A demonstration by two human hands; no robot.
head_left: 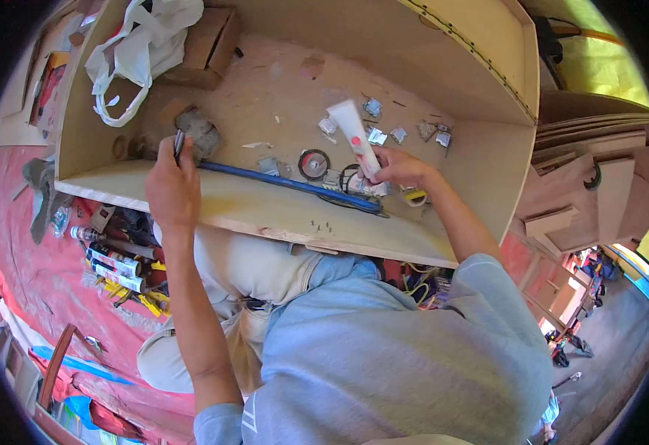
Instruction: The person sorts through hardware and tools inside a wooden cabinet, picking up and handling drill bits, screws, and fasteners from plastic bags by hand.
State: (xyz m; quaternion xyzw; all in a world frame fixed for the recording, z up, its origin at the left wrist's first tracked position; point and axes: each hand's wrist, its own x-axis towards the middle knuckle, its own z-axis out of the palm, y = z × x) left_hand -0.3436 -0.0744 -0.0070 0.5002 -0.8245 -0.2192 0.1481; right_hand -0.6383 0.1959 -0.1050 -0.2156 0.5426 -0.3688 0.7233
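Observation:
My right hand (400,166) is closed round the lower end of a white squeeze tube (350,124) with a red mark, held tilted over the wooden box (287,85). My left hand (172,184), at the box's near left side, is closed on a short metallic rod-like piece (179,142) whose kind I cannot make out. Close to that hand a long blue rod (287,183) lies along the near wall inside the box. Below the tube are a round disc (313,164) and a roll of yellow tape (413,196). Several small clear packets (376,136) lie scattered on the box floor.
A cardboard box (204,48) and a white plastic bag (140,55) fill the far left corner. Several small screws (321,225) stand on the near ledge. Tubes (113,259) and tools lie outside at left. Wooden panels (599,185) are stacked at right.

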